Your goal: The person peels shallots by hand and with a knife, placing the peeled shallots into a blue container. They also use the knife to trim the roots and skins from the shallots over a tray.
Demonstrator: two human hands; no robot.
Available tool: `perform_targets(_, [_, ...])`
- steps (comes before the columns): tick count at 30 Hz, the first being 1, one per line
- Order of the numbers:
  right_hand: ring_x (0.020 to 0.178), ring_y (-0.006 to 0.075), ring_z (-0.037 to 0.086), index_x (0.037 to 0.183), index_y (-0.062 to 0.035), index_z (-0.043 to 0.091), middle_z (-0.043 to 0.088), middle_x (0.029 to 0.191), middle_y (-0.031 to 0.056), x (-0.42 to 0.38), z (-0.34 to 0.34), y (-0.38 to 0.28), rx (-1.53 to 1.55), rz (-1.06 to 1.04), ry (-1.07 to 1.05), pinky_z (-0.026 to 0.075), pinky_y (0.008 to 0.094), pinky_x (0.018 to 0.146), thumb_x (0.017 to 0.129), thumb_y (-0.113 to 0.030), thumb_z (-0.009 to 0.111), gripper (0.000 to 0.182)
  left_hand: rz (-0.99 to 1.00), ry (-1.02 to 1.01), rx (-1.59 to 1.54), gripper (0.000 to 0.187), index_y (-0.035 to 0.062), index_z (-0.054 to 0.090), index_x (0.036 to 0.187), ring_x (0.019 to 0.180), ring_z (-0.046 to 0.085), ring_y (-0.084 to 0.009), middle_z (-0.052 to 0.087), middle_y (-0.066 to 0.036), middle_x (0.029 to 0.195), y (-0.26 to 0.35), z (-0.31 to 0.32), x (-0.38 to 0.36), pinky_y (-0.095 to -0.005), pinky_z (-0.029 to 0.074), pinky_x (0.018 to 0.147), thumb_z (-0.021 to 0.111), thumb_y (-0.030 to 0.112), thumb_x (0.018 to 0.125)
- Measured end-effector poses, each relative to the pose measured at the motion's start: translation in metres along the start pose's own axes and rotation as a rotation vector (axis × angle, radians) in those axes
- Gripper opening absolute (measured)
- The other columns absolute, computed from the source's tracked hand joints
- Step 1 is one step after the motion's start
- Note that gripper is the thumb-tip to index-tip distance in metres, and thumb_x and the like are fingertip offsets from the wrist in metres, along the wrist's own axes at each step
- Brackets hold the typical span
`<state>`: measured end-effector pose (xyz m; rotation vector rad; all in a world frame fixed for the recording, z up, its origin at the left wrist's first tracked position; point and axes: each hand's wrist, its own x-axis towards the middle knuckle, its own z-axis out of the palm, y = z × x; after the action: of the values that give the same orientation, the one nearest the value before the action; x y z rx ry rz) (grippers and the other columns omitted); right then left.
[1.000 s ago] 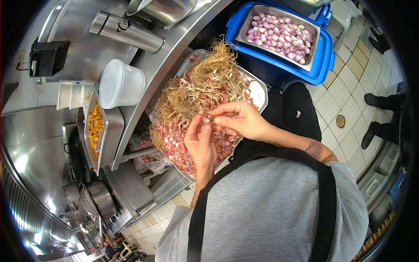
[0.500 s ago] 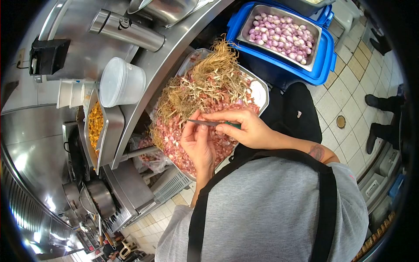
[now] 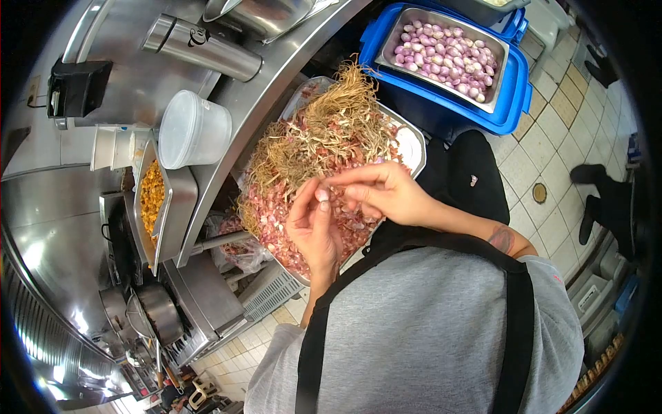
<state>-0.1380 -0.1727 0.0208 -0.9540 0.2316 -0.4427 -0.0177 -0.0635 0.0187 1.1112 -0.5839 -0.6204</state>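
Note:
A small pale shallot (image 3: 322, 195) is pinched between the thumb and fingers of my left hand (image 3: 314, 231). My right hand (image 3: 393, 196) is closed beside it, its fingertips meeting the left ones at the shallot. The paring knife seen in that hand half a second ago is hidden now, apparently tucked within the curled fingers. Below both hands lies a large metal tray (image 3: 418, 165), heaped with reddish shallots and skins (image 3: 272, 214). Dry, straw-coloured roots and stalks (image 3: 338, 103) cover its far part.
Ahead to the right, a steel pan (image 3: 495, 103) of peeled shallots rests on a blue-lidded bin (image 3: 520, 114). Along the left, the steel counter (image 3: 276, 65) carries a lidded plastic tub (image 3: 195, 131), a flask (image 3: 207, 48) and a pan of orange food (image 3: 181, 207). Another person's legs (image 3: 603, 200) show at right.
The knife blade, earlier pointing left across the left fingertips, has dropped from sight as my right fingers curled. The shallot now shows in my left hand. The person at right has shifted their feet.

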Motion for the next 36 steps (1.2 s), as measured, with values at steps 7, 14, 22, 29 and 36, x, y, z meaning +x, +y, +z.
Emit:
perform_targets(7, [0.052,0.0033,0.046,0.119,-0.0051,0.056,0.062,0.08,0.003,0.007,-0.01,0.004,-0.171,-0.138,0.18,0.038,0.0177,0.048,0.09,-0.009,0.052,0.03,0.005,-0.017,-0.09,0.033,-0.0032,0.052,0.116,0.098,0.057,-0.0168,0.058,-0.013,0.108,0.005,0.006,0.003,-0.0284,0.049,0.085,0.057,-0.002,0.084])
perform_targets(14, [0.09,0.02,0.064,0.116,-0.004,0.057,0.064,0.103,0.015,0.001,0.002,0.0,-0.525,-0.451,-0.009,0.049,0.0304,0.078,0.082,-0.008,0.059,0.034,0.112,-0.126,0.019,0.024,-0.0044,0.056,0.106,0.098,0.057,-0.0177,0.055,-0.014,0.112,0.004,-0.011,0.009,-0.0293,0.05,0.084,0.06,-0.002,0.082])
perform_targets(22, [0.083,0.0222,0.064,0.114,-0.0062,0.061,0.066,0.096,0.0128,-0.005,0.003,-0.007,-0.678,-0.396,-0.039,0.049,0.0298,0.074,0.082,-0.004,0.059,0.032,0.162,-0.164,0.158,0.021,-0.0046,0.058,0.102,0.093,0.057,-0.0164,0.057,-0.011,0.104,0.008,-0.006,0.007,-0.027,0.049,0.081,0.059,-0.004,0.081])
perform_targets(29, [0.06,0.0051,0.052,0.115,-0.0057,0.06,0.063,0.079,0.0034,0.003,-0.004,0.002,-0.221,-0.184,0.041,0.042,0.02,0.054,0.087,-0.005,0.055,0.029,-0.019,-0.068,-0.012,0.025,-0.0038,0.057,0.107,0.091,0.059,-0.0163,0.061,-0.014,0.103,0.014,0.004,0.0,-0.0256,0.049,0.081,0.057,-0.003,0.082])
perform_targets(36, [0.074,0.0079,0.061,0.114,-0.0056,0.061,0.067,0.087,0.0074,0.001,0.0,-0.005,-0.109,-0.114,0.15,0.048,0.0212,0.062,0.088,-0.008,0.055,0.027,-0.067,-0.016,-0.048,0.028,-0.0041,0.056,0.111,0.098,0.059,-0.0174,0.058,-0.015,0.112,0.015,0.003,0.004,-0.0284,0.049,0.086,0.056,-0.002,0.083])
